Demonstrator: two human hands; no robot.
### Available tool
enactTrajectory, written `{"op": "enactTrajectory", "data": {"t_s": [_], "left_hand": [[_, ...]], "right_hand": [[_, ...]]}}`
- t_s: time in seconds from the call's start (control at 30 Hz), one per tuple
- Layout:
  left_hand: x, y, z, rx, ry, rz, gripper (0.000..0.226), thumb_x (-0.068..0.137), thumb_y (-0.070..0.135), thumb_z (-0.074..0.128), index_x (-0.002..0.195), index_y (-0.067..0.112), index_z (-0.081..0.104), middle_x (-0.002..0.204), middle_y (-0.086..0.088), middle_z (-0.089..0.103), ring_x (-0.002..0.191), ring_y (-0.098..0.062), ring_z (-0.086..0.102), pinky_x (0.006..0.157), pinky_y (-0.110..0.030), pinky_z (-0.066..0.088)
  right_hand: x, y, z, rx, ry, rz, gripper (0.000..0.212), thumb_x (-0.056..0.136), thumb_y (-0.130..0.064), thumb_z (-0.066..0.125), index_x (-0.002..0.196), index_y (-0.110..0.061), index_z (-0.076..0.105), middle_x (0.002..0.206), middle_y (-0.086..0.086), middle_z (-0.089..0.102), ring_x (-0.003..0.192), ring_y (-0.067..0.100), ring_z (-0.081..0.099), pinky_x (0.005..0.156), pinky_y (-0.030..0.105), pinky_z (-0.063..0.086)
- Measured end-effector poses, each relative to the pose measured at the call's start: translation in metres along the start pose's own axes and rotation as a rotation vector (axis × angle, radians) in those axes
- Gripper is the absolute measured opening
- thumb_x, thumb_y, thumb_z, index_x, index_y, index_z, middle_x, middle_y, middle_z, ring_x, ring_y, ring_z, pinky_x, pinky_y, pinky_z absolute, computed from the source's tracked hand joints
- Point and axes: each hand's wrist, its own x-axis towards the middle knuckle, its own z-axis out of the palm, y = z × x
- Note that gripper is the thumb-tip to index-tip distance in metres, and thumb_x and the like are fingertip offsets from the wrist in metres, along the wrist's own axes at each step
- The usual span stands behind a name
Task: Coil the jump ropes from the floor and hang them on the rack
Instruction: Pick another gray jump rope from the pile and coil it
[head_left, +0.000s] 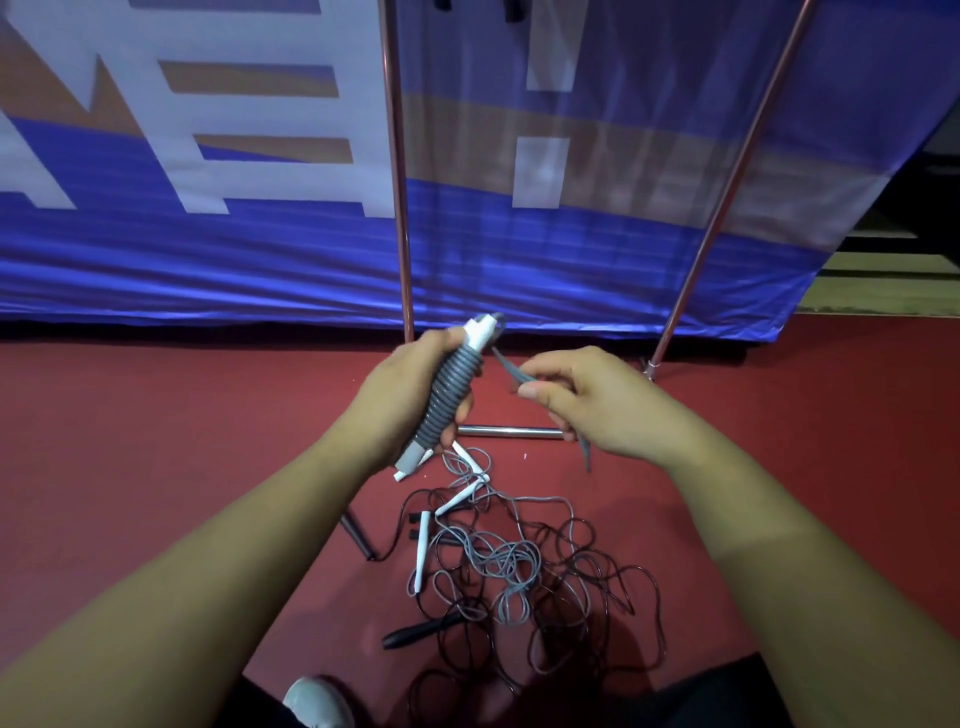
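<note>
this looks like a sports hall or gym. the floor (156, 441) is a dull red sports surface, smooth and seamless. a metal rack (397, 171) with thin chrome uprights stands on it, one foot bar lying flat on the floor. right behind the rack hangs a big blue banner (260, 260) with large white lettering and an orange band, reaching down almost to the floor. in front of the rack's foot bar lies a tangle of jump ropes (509, 566), grey and dark cords with white and black handles. to the right of the rack, past the banner's edge, pale steps or bleachers (883, 280) show dimly.
</note>
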Motion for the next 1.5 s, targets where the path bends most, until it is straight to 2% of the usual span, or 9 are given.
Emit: {"op": "enactTrajectory", "data": {"t_s": [0.2,0.57,0.73,0.9,1.07,1.17,1.23,1.37,1.5], "left_hand": [[0.000,0.005,-0.002,0.000,-0.013,0.078,0.029,0.104,0.031,0.041,0.124,0.035,0.061,0.063,-0.017,0.057,0.042,-0.025,0.049,0.046,-0.027,0.043],[-0.001,0.008,-0.006,0.253,0.096,0.134,0.022,0.095,0.035,0.064,0.103,0.015,0.061,0.065,-0.008,0.064,0.045,-0.016,0.055,0.045,-0.026,0.045],[0.000,-0.005,-0.014,1.212,0.239,0.300,0.036,0.088,0.068,0.052,0.108,0.038,0.053,0.076,0.004,0.066,0.068,-0.024,0.063,0.057,-0.033,0.044],[0.002,-0.017,0.002,1.530,0.052,0.273,0.046,0.090,0.071,0.044,0.121,0.038,0.048,0.099,-0.003,0.070,0.094,-0.033,0.066,0.066,-0.034,0.040],[-0.007,-0.009,0.008,1.338,-0.206,0.271,0.056,0.075,0.085,0.047,0.117,0.048,0.055,0.055,0.006,0.047,0.059,-0.008,0.055,0.056,-0.029,0.034],[-0.009,-0.008,0.012,1.185,-0.229,0.278,0.039,0.063,0.090,0.050,0.081,0.056,0.054,0.048,0.003,0.044,0.048,-0.009,0.046,0.050,-0.027,0.028],[-0.009,-0.011,0.015,1.102,-0.184,0.285,0.045,0.071,0.082,0.058,0.063,0.039,0.049,0.047,0.003,0.043,0.048,-0.012,0.043,0.050,-0.030,0.027],[-0.015,-0.013,0.020,0.832,-0.190,0.274,0.053,0.080,0.068,0.062,0.070,0.016,0.053,0.057,-0.005,0.052,0.049,-0.008,0.042,0.052,-0.038,0.036],[-0.021,-0.002,0.027,0.311,-0.193,0.206,0.021,0.097,0.027,0.062,0.078,0.018,0.059,0.056,-0.006,0.051,0.039,-0.010,0.039,0.038,-0.019,0.031]], "right_hand": [[-0.003,0.002,-0.007,-0.023,0.110,-0.013,0.008,0.096,-0.023,0.061,0.091,-0.020,0.067,0.053,-0.014,0.046,0.051,0.003,0.039,0.053,0.020,0.031],[-0.005,0.002,-0.008,-0.118,0.168,0.081,0.007,0.091,-0.025,0.068,0.084,-0.025,0.069,0.060,-0.010,0.061,0.051,-0.003,0.053,0.057,0.018,0.038],[-0.007,-0.012,-0.006,-0.264,0.067,0.040,0.016,0.090,-0.037,0.067,0.087,-0.023,0.074,0.065,-0.007,0.062,0.066,0.007,0.057,0.062,0.027,0.045],[-0.008,-0.014,0.001,-0.365,-0.119,-0.047,0.018,0.092,-0.031,0.062,0.086,-0.017,0.072,0.074,0.004,0.068,0.074,0.023,0.062,0.070,0.042,0.049],[-0.009,-0.011,-0.008,-0.182,0.084,-0.084,0.010,0.089,-0.024,0.068,0.084,-0.019,0.076,0.078,-0.006,0.073,0.077,0.008,0.065,0.076,0.035,0.050],[-0.008,-0.012,-0.008,-0.086,0.143,-0.075,0.007,0.087,-0.023,0.072,0.082,-0.020,0.076,0.082,-0.010,0.074,0.083,0.004,0.066,0.081,0.027,0.050],[-0.008,-0.014,-0.005,-0.051,0.142,-0.065,0.005,0.084,-0.022,0.073,0.080,-0.021,0.076,0.082,-0.011,0.074,0.084,0.002,0.066,0.081,0.023,0.049],[-0.006,-0.017,-0.006,0.097,0.177,-0.060,0.003,0.082,-0.016,0.076,0.081,-0.014,0.076,0.076,-0.010,0.073,0.074,0.001,0.066,0.074,0.020,0.049],[-0.002,-0.015,-0.007,0.438,0.222,0.033,0.017,0.084,-0.006,0.073,0.077,-0.007,0.058,0.054,0.004,0.058,0.043,0.010,0.041,0.044,0.020,0.035]]}}
